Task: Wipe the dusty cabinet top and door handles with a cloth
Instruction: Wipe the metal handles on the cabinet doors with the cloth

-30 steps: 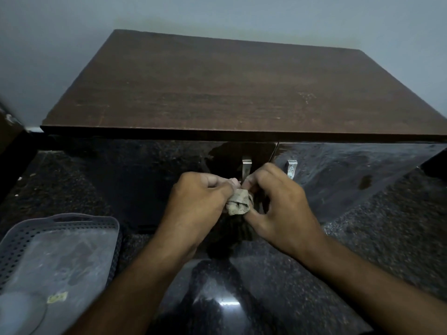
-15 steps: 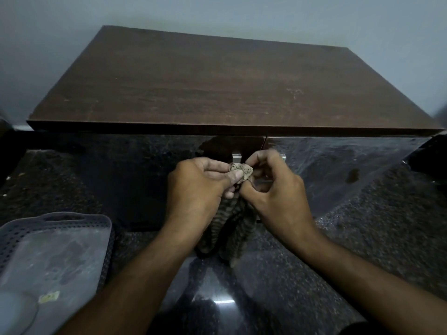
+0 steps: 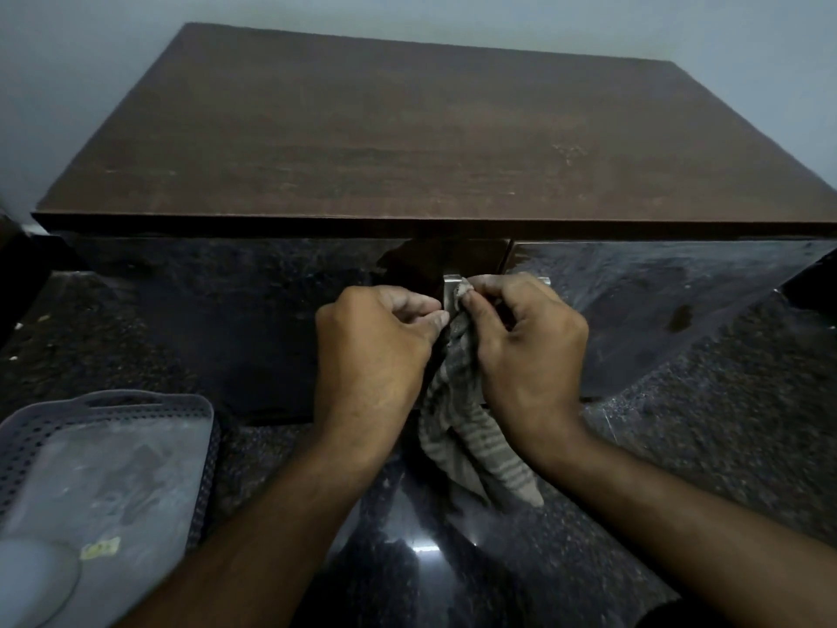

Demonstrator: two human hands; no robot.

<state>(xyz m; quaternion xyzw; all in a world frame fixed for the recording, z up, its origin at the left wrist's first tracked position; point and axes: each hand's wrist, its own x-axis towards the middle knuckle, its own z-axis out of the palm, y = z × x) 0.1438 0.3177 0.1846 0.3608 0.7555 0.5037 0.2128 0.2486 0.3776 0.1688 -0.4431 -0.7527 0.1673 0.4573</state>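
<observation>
A low cabinet with a dark brown wooden top (image 3: 407, 129) and two glossy black doors (image 3: 226, 319) stands in front of me. A metal handle (image 3: 451, 287) on the left door shows just above my fingers; the right door's handle (image 3: 543, 280) is mostly hidden behind my right hand. A striped grey-beige cloth (image 3: 471, 428) hangs down between both hands. My left hand (image 3: 376, 355) pinches the cloth's upper edge by the left handle. My right hand (image 3: 525, 346) grips the cloth's top against that handle.
A grey perforated plastic tray (image 3: 113, 469) lies on the speckled dark granite floor (image 3: 702, 423) at the lower left, with a pale round object (image 3: 31, 577) at its near corner. A pale wall (image 3: 68, 83) rises behind the cabinet.
The bunched cloth has unfolded and now hangs long between my hands. Both hands have risen from below the handles to the left handle's level.
</observation>
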